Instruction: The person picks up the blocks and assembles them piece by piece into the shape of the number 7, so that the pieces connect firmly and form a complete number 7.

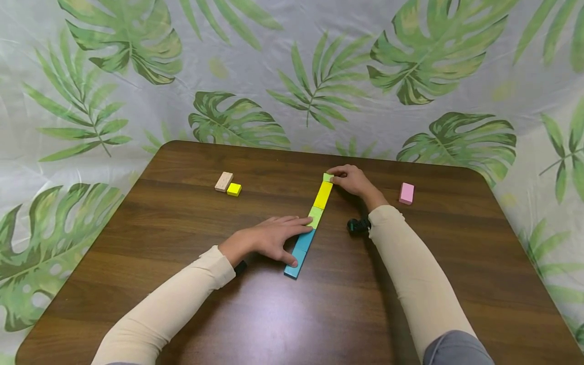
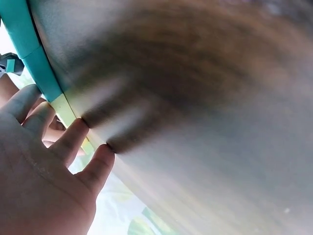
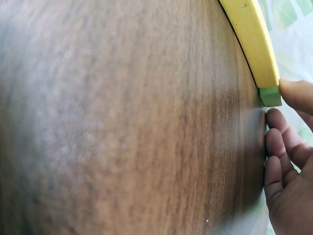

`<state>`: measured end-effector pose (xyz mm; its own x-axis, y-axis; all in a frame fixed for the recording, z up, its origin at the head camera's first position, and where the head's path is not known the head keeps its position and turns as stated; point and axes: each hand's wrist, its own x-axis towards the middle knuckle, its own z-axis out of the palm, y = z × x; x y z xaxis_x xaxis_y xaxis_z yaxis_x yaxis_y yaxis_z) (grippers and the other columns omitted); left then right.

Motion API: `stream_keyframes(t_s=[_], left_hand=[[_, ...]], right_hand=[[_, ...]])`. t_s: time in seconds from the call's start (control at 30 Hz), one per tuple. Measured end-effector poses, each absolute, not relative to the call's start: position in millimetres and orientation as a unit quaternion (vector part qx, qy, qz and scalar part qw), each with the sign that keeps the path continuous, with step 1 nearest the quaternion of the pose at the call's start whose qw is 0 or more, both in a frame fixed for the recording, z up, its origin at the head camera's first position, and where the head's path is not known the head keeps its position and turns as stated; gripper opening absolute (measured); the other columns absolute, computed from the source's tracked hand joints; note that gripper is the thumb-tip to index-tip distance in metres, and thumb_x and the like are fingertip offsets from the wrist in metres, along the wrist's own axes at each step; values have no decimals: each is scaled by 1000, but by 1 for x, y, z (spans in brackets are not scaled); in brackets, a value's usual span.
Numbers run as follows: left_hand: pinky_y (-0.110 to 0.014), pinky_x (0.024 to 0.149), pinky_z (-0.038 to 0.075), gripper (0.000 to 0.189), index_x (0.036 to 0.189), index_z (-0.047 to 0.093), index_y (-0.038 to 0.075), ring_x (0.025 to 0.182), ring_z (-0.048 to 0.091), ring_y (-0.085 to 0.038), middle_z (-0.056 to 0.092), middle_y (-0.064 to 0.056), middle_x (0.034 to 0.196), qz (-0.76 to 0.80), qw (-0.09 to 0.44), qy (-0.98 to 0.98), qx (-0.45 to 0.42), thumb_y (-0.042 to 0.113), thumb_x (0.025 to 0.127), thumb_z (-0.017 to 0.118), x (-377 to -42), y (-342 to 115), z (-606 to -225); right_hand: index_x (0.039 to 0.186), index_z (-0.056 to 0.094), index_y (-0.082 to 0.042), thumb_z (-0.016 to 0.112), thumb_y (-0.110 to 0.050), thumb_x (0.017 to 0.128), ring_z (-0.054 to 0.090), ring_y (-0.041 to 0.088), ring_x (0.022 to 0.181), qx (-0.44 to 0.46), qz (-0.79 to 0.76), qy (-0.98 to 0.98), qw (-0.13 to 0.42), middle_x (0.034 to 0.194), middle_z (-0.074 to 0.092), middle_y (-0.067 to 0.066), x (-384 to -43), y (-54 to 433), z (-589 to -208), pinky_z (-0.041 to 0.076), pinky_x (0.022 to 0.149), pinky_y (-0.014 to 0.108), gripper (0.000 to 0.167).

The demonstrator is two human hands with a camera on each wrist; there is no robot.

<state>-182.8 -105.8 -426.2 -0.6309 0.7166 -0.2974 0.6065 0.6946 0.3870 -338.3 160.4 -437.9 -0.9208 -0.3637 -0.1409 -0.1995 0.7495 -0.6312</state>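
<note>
Though dark — glossy tabletop (image 1: 347, 284), leafy backdrop (image 1: 301, 71).

A hand fits between the little yellow block (image 1: 234, 189) and the 5-block row (image 1: 304, 240); nearer, the left hand (image 1: 272, 237) blocks.

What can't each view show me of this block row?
Head: part of the light green rectangular block, covered by the left hand.
Left wrist: near end of the nearest turquoise rectangular block, cut off at top left.
Right wrist: near end of the long yellow rectangular block, cut off at top.
</note>
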Motion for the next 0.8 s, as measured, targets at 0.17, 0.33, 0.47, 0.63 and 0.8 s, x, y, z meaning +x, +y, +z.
stream_keyframes(t_s=[0.17,0.33,0.47,0.63,0.8], left_hand=[[-52,124,18,85,158,28,29,156,14,-22,10,13,168,126,221,895,367,51,87,70,-183,-106,-426],[-52,124,18,85,158,27,29,156,14,-23,10,13,168,124,220,894,370,52,87,69,-182,-105,-425],[-52,124,18,85,158,28,28,157,14,-23,10,12,169,125,219,893,372,51,87,69,-182,-104,-424],[-52,124,17,84,158,29,27,156,15,-24,12,11,169,128,218,893,372,50,88,70,-180,-104,-422],[-52,124,17,85,158,29,26,156,15,-25,12,10,169,132,215,893,372,50,87,70,-180,-106,-424]], right_hand=[[141,56,-10,53,-24,103,49,38,127,-150,-321,926,132,144,49,20,-338,160,-437,42,108,53,41],[141,56,-10,53,-24,102,50,39,127,-149,-324,925,130,144,49,20,-338,160,-438,42,107,54,41],[145,51,-11,53,-25,102,50,40,128,-153,-329,923,127,144,50,21,-337,165,-438,43,107,54,45],[149,45,-10,53,-23,102,51,39,126,-157,-336,920,123,141,53,22,-332,177,-430,45,102,54,49],[147,46,-7,53,-21,102,51,40,128,-170,-299,932,110,144,50,22,-327,194,-416,44,104,55,48]])
